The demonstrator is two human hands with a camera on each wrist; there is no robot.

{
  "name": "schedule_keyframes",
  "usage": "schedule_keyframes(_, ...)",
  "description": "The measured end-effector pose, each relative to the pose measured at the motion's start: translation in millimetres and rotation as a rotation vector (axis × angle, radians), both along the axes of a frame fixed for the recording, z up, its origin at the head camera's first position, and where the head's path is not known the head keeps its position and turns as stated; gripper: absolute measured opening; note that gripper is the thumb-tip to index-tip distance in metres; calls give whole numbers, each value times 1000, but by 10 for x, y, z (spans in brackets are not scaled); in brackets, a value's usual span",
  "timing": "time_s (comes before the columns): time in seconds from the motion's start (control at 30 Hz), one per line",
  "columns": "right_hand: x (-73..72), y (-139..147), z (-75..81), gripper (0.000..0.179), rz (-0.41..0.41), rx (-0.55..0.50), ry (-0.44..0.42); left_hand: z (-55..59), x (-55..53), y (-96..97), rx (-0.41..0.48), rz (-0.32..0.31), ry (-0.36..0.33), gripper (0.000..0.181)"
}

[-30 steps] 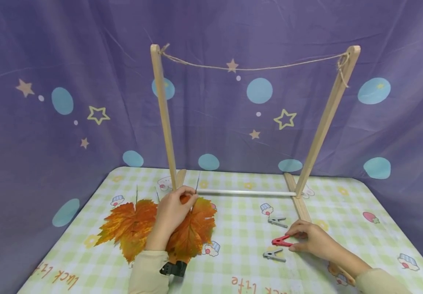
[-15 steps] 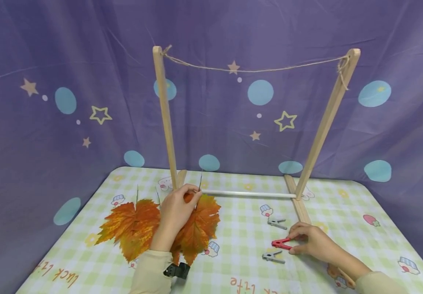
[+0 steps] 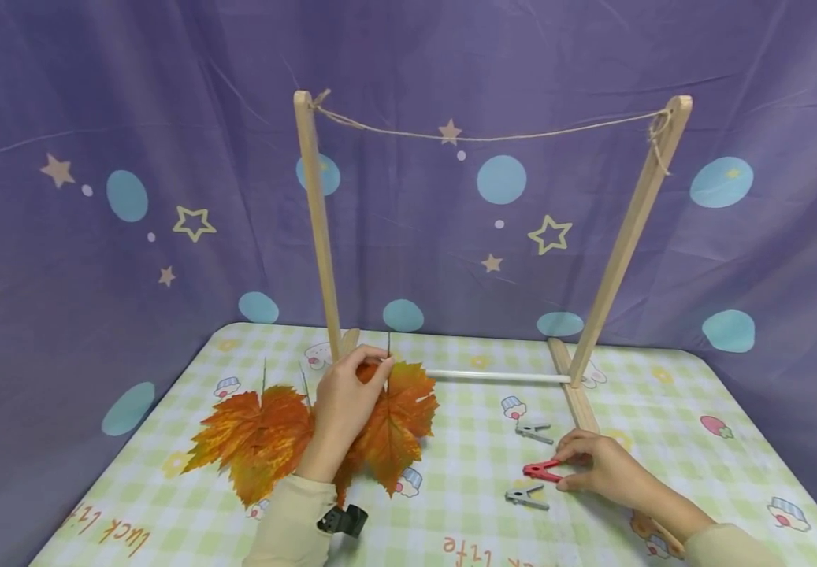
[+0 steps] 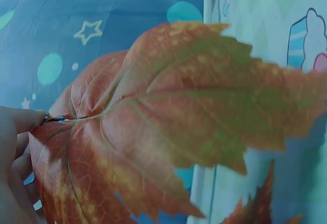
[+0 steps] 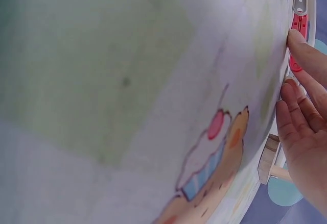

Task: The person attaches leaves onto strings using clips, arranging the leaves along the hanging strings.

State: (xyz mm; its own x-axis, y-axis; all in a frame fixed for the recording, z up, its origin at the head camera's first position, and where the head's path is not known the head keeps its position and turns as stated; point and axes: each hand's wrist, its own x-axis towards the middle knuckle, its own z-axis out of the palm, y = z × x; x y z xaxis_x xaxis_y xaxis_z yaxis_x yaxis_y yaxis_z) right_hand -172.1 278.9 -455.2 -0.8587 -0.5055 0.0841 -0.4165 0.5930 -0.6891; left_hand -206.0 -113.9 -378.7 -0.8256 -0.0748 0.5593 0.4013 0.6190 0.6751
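My left hand (image 3: 347,400) pinches the stem of an orange-green artificial maple leaf (image 3: 397,429), whose blade hangs below the fingers. In the left wrist view that leaf fills most of the picture. More maple leaves (image 3: 252,441) lie on the table left of the hand, their thin stems pointing away. My right hand (image 3: 607,468) rests low over the table, thumb and fingers at either side of the spread handles of a red clothespin (image 3: 536,470). Grey clothespins lie beyond it (image 3: 534,431) and nearer (image 3: 525,497). Part of the red one is hidden by fingers in the right wrist view.
Two wooden posts, left (image 3: 317,220) and right (image 3: 631,236), stand behind the hands on wooden feet. A sagging twine (image 3: 479,140) joins their tops, and a white rod (image 3: 496,376) joins them low down. A checked cloth (image 3: 472,441) covers the table; a purple curtain hangs behind.
My left hand has moved a little to the right, and the pinched leaf has come up with it, showing more of its blade. The right hand has stayed at the red clothespin.
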Motion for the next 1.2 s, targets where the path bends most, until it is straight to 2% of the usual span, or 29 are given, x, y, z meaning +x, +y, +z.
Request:
schedule_keyframes(0.2, -9, -39, 6, 31, -7, 19, -3, 170, 2, 8, -25, -66, -29, 10)
schedule_keyframes(0.47, 10, -86, -20, 31, -3, 11, -7, 498, -79, -85, -51, -170, -116, 11)
schedule_keyframes(0.63, 32, -105, -48, 31, 0, 1, -11, 658, -120, -174, -111, -196, -161, 13)
schedule_keyframes(0.87, 23, -57, -51, 32, 10, -21, 23, 944, -196, -285, -229, -208, -108, 16)
schedule_keyframes(1.2, 50, -15, 40, 32, -47, -17, 27, 1299, -408, -393, -299, -210, 10, 18)
